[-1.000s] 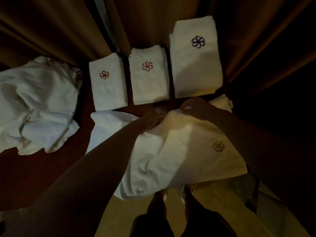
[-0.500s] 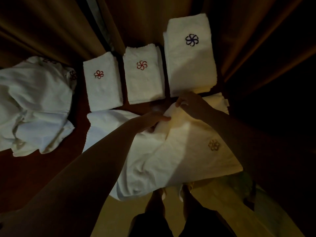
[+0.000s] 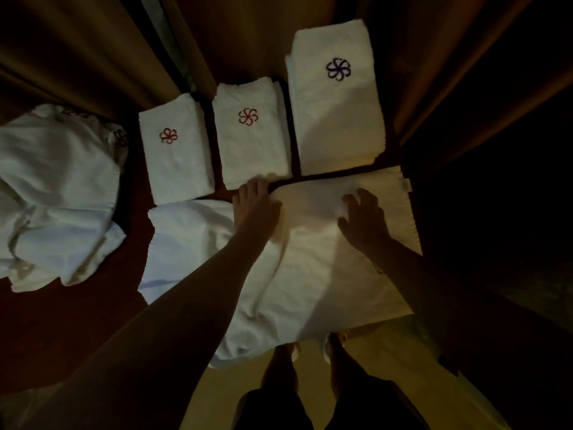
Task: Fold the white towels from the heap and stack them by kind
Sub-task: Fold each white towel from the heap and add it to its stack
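Three folded stacks [image 3: 176, 156] [image 3: 252, 131] [image 3: 338, 97], one spread towel [image 3: 310, 274], one unfolded heap [image 3: 55, 193], two hands [image 3: 255, 209] [image 3: 364, 218].

Bare dark tabletop [image 3: 133, 274] between the heap [image 3: 55, 193] and the spread towel [image 3: 310, 274]. Far side blocked by three folded stacks [image 3: 251, 135], only narrow gaps between them. Curtain [image 3: 77, 41] close behind the stacks.

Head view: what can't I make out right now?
- Emblem on the spread towel: none visible; either arm may cover it.
- Towel's near edge: hangs past the table edge.
- Heap: cut off by the left edge; emblems too dim.
- Left hand: fingertips blur into the folded stack.
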The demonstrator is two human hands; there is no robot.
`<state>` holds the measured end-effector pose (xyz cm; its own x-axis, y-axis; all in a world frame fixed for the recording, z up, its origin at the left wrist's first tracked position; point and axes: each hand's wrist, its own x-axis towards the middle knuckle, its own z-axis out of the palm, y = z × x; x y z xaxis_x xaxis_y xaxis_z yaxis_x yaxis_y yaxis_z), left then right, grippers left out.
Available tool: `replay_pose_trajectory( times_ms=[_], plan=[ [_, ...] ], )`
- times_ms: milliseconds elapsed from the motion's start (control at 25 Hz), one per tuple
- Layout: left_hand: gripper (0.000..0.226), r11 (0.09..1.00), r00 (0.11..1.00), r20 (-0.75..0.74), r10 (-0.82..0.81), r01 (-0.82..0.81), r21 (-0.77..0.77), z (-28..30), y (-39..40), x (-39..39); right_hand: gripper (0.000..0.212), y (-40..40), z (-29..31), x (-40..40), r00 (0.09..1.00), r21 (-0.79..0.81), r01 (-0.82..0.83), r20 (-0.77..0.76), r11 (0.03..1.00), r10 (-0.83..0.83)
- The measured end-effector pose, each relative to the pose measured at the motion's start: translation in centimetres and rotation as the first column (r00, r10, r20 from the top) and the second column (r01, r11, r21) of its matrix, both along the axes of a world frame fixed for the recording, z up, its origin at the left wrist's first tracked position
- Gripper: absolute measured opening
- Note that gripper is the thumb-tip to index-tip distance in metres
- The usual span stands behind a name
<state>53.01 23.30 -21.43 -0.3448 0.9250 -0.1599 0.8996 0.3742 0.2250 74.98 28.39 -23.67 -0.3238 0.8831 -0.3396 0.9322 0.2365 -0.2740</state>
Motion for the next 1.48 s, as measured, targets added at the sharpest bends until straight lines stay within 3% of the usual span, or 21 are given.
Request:
replay_pose_trajectory(
  times_ms=[80, 280, 600, 800, 880, 1000, 1080, 1200, 1280, 1400, 1480],
  plan=[
    [0.040, 0.988, 0.995, -0.025, -0.099, 0.101, 0.113, -0.5, -1.8, 1.0, 0.068, -0.3, -0.8, 0.7, 0.998, -0.049, -0.039, 0.046, 0.998, 0.041],
    [0.064, 0.994, 0.937, 0.344, 0.062, -0.089, 0.061, -1.3, -6.6, 1.3, 0.072, 0.4, -0.4, 0.4, 0.996, -0.090, -0.053, 0.063, 0.994, 0.059],
    [0.053, 0.989, 0.970, 0.195, 0.147, -0.149, -0.007, 0.3, -11.8, -4.6, 0.060, -3.1, 2.3, -6.5, 0.967, -0.140, -0.256, -0.036, 0.956, 0.254],
    [0.049, 0.888, 0.832, 0.360, 0.422, -0.458, 0.019, 0.9, -11.5, -9.4, 0.040, -5.8, 3.3, -13.3, 0.902, 0.076, -0.332, -0.268, 0.940, 0.340],
    [0.052, 0.915, 0.852, 0.339, 0.399, -0.396, -0.081, 0.4, -11.9, -11.8, 0.031, -6.2, 3.5, -16.3, 0.883, 0.105, -0.325, -0.323, 0.940, 0.342],
    [0.056, 0.907, 0.920, 0.206, 0.333, -0.253, -0.336, -0.6, -14.2, -14.8, 0.033, -7.1, 2.2, -19.5, 0.891, 0.023, -0.402, -0.218, 0.915, 0.398],
    [0.058, 0.878, 0.928, 0.148, 0.342, -0.259, -0.403, -0.9, -16.3, -15.8, 0.039, -7.9, 0.8, -20.9, 0.909, -0.098, -0.406, -0.145, 0.909, 0.390],
    [0.061, 0.839, 0.890, 0.122, 0.440, -0.359, -0.408, -0.8, -18.9, -16.8, 0.051, -9.0, 0.4, -24.3, 0.897, -0.218, -0.437, -0.029, 0.873, 0.442],
    [0.061, 0.819, 0.870, 0.113, 0.481, -0.399, -0.413, -0.7, -20.1, -17.5, 0.050, -9.6, 0.1, -26.2, 0.872, -0.244, -0.481, -0.036, 0.842, 0.488],
    [0.055, 0.802, 0.860, 0.092, 0.502, -0.423, -0.423, -0.6, -21.4, -19.5, 0.048, -10.5, 0.0, -28.2, 0.859, -0.178, -0.509, -0.049, 0.842, 0.509],
    [0.045, 0.842, 0.887, 0.071, 0.457, -0.406, -0.356, -0.5, -21.2, -20.9, 0.045, -10.7, 0.0, -28.6, 0.883, -0.144, -0.469, -0.070, 0.871, 0.464]
  ],
)
